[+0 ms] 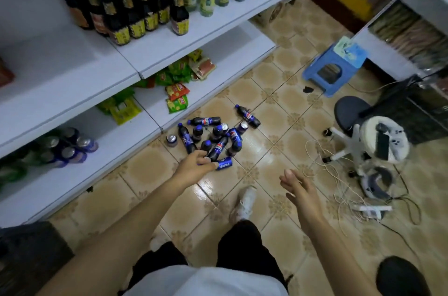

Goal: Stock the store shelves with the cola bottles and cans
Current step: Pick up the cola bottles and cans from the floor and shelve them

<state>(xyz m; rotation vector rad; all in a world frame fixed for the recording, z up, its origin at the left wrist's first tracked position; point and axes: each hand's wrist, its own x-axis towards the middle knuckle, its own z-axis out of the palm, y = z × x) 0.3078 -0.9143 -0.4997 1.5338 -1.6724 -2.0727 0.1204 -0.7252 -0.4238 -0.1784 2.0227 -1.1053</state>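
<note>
Fingers of the right hand [299,189] are straight and apart, holding nothing. The left hand [195,167] reaches farther, fingers bent onto a blue cola can [224,164] lying on the floor [274,111]; I cannot tell if they squeeze it. Behind it cola bottles [206,121] and cans [243,126] sit in a pile beside the bottom shelf [72,181], where more cans [72,147] stand.

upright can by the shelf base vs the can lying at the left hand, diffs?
The upright can stands silver top up; the lying can is on its side. No hand touches the upright can; the left hand curls fingers round the lying can's end. Both are blue cola cans on the floor.
</note>
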